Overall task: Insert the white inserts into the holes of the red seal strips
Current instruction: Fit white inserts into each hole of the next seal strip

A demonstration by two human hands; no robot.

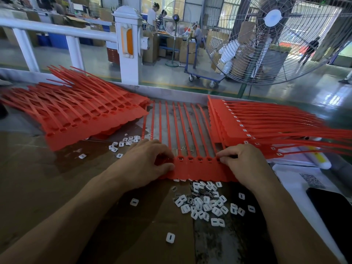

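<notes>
A red seal strip sheet (198, 169) lies flat in front of me, its tails running away toward the table's far edge. White inserts sit in several of its holes (190, 159). My left hand (146, 161) pinches the sheet's left end, thumb under and fingers on top. My right hand (245, 162) presses its fingertips on the right end holes; whether an insert is under them is hidden. A heap of loose white inserts (205, 204) lies just below the sheet.
A stack of red sheets with open holes (85, 119) lies at the left. A stack with white inserts fitted (247, 126) lies at the right. More loose inserts (123, 143) are scattered at mid-left. A dark phone (331, 204) rests at the right edge. A large fan (276, 35) stands beyond the table.
</notes>
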